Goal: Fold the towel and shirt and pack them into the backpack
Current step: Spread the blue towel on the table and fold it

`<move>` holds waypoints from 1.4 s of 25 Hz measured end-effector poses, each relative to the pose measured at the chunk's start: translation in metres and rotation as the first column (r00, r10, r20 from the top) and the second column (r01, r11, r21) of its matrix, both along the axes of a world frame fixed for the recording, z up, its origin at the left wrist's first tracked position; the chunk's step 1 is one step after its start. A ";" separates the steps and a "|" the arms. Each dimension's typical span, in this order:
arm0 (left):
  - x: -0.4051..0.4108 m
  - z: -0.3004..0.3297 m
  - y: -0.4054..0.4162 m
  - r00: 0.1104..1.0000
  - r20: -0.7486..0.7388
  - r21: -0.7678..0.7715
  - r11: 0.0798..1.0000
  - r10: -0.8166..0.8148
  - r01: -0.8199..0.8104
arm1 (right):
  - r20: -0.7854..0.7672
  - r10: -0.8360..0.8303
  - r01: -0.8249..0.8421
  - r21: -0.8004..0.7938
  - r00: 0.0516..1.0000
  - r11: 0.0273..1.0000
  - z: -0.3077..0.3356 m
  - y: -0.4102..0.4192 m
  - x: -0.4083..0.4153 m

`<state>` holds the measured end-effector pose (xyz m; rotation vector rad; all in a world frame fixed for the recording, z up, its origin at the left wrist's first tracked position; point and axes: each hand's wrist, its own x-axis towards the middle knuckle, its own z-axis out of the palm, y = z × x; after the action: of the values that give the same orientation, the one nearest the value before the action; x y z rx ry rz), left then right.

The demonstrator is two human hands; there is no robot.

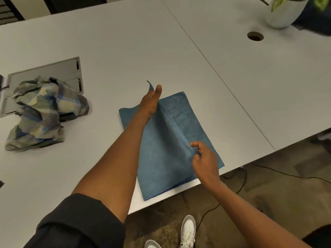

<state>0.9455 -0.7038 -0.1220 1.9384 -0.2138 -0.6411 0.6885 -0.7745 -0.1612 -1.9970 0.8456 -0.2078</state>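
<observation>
The blue towel (166,140) lay on the white table (125,42) at its near edge, with one near corner overhanging slightly. It was part-folded: a raised ridge ran lengthwise down its middle, lifted clear of the layer beneath.

The left hand (150,101) was at the far end of that ridge. Its thumb pointed away from the camera, and a small corner of blue cloth stood up just beside it. The fingers were hidden behind the palm; the hand appeared to pinch that corner, though the contact itself could not be confirmed. The left forearm crossed over the towel's left half, with a dark sleeve (77,222) pushed up above the elbow.

The right hand (204,160) was at the near end of the ridge, fingers curled, pinching the raised fold between thumb and fingertips.

The plaid shirt (44,111) sat crumpled in a heap on the table to the left, well apart from the towel and unfolded. It partly covered a grey hatch panel (53,70) set into the tabletop.

At the far right stood a white plant pot (283,13), with a round cable hole (255,36) near it. White shoes (186,231) showed on the floor below the table edge. No backpack was identified in view.
</observation>
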 end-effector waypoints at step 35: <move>-0.040 -0.126 -0.025 0.866 0.477 0.656 0.718 -0.153 -0.235 | -0.154 0.393 -0.421 -0.342 0.907 0.840 -0.084 -0.055 0.081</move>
<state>0.9055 -0.7288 -0.2483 2.8417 -0.2719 -0.1465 0.7694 -0.8299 -0.2454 -2.5032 0.4236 -0.0413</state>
